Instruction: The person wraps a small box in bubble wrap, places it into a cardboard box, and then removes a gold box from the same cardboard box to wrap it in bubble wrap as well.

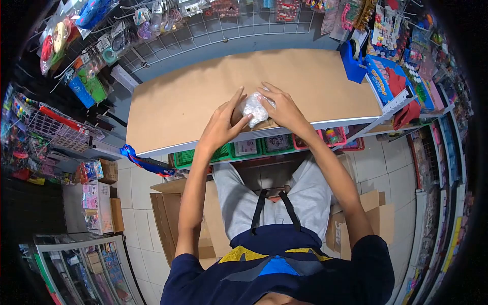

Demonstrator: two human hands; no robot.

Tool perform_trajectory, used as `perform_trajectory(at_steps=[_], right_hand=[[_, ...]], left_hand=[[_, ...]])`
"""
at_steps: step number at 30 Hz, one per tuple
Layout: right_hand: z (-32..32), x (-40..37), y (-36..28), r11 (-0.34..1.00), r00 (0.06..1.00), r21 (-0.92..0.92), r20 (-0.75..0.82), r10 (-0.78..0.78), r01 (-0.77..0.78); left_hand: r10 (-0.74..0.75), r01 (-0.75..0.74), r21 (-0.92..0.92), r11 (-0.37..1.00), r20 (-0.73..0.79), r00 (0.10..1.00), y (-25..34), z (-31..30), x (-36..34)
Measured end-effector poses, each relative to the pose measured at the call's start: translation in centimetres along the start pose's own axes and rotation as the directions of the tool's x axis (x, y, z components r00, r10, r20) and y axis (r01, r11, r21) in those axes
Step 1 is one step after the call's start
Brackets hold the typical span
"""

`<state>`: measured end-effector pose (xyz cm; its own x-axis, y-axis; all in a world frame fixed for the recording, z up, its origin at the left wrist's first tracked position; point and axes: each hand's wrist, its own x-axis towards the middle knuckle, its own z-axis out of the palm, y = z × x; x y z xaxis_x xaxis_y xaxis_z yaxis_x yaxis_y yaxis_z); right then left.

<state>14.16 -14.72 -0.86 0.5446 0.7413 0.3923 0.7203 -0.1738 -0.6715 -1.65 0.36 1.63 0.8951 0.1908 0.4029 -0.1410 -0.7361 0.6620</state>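
Note:
A small clear plastic bag (255,110) with whitish and pinkish contents is at the front edge of the brown tabletop (193,96). My left hand (223,122) cups it from the left, with the thumb laid against its near side and the index finger stretched out beyond it. From the right, my right hand (282,108) has its fingers bent over the bag's upper side. The bag sits between both hands. What exactly is inside it is too small to make out.
A blue tape dispenser (353,61) stands at the table's right end beside a blue box (381,79). Below the top are green baskets (277,144) and a pink basket (333,136). Open cardboard boxes (168,218) flank my legs. Packaged goods hang on a wire grid (203,33).

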Motion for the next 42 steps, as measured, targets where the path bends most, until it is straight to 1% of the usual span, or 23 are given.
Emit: perform_trajectory(at_steps=[2, 5, 8, 11, 12, 14, 17, 20, 23, 26, 29, 32, 35, 37, 38, 39, 40, 41, 42], right_hand=[[-0.1, 0.4, 0.8, 0.998, 0.997, 0.016, 0.028, -0.065, 0.065], [-0.7, 0.4, 1.2, 0.996, 0.987, -0.05, 0.147, -0.07, 0.078], [-0.9, 0.6, 1.7, 0.981, 0.972, -0.167, 0.228, -0.062, 0.102], [-0.7, 0.7, 2.5, 0.998, 0.974, 0.034, 0.217, -0.064, 0.058], [-0.8, 0.7, 2.7, 0.989, 0.976, 0.148, 0.214, -0.051, 0.02], [-1.2, 0.8, 2.8, 0.929, 0.977, 0.367, 0.213, -0.027, -0.054], [-2.5, 0.1, 2.5, 0.952, 0.984, 0.3, 0.137, -0.111, 0.066], [-3.8, -0.6, 2.1, 0.981, 0.979, 0.192, 0.193, -0.064, 0.026], [-4.7, -1.6, 1.5, 0.985, 0.969, 0.174, 0.24, -0.057, 0.015], [-5.6, -2.4, 0.2, 0.987, 0.953, -0.051, 0.271, -0.133, 0.152], [-5.6, -2.7, 0.9, 0.975, 0.949, -0.089, 0.263, -0.175, 0.204], [-5.3, -2.8, 0.7, 0.983, 0.991, 0.176, 0.116, -0.067, 0.046], [-5.6, -3.5, -0.7, 0.984, 0.995, 0.162, 0.054, -0.085, 0.075], [-6.2, -3.5, -1.4, 0.98, 0.975, -0.1, 0.156, -0.156, 0.173], [-7.1, -3.8, -1.4, 0.947, 0.964, -0.239, 0.207, -0.165, 0.214], [-7.8, -4.0, -0.7, 0.995, 0.99, -0.091, 0.136, -0.03, 0.043], [-8.4, -3.7, 0.7, 0.991, 0.991, 0.071, 0.077, 0.11, -0.115], [-9.2, -3.1, 2.3, 0.937, 0.968, 0.244, 0.039, 0.248, -0.25], [-11.0, -2.3, 4.7, 0.974, 0.978, 0.136, -0.079, 0.191, -0.179]], left_hand=[[-0.053, 0.047, 0.08, 0.996, 0.068, 0.996, 1.2, -0.2, 0.0], [0.128, -0.127, 0.152, 0.98, 0.002, 0.992, 1.0, 0.4, 0.1], [0.271, -0.251, 0.316, 0.915, -0.02, 0.962, -0.3, 1.2, -0.1], [0.271, -0.257, 0.301, 0.918, -0.005, 0.963, -0.3, 1.3, 0.1], [0.232, -0.225, 0.286, 0.931, 0.01, 0.973, 0.0, 1.2, 0.1], [0.154, -0.159, 0.259, 0.953, 0.039, 0.987, 0.6, 0.8, 0.1], [0.099, -0.122, 0.211, 0.97, 0.113, 0.989, 0.3, 0.7, 0.4], [0.183, -0.191, 0.208, 0.959, 0.056, 0.982, -0.1, 1.0, 0.4], [0.251, -0.243, 0.292, 0.925, 0.01, 0.968, 0.2, 1.1, 0.4], [0.324, -0.298, 0.38, 0.876, -0.003, 0.946, 0.1, 1.3, 0.6], [0.241, -0.237, 0.212, 0.948, 0.005, 0.97, 0.2, 1.4, 0.9], [0.14, -0.157, 0.144, 0.977, 0.125, 0.982, 0.4, 0.9, 1.0], [0.157, -0.172, 0.142, 0.975, 0.11, 0.981, 0.2, 1.0, 1.0], [0.173, -0.18, 0.11, 0.977, 0.072, 0.982, -0.1, 1.1, 0.8], [0.192, -0.197, 0.082, 0.977, 0.059, 0.98, -0.2, 1.6, 0.9], [0.199, -0.2, 0.08, 0.976, 0.02, 0.98, -0.4, 2.2, 0.9], [0.207, -0.205, 0.078, 0.976, -0.021, 0.978, -0.7, 2.8, 0.7], [0.21, -0.205, 0.079, 0.976, -0.064, 0.976, -1.0, 3.4, 0.5], [0.18, -0.173, 0.103, 0.979, -0.058, 0.982, -1.2, 3.9, 0.5]])
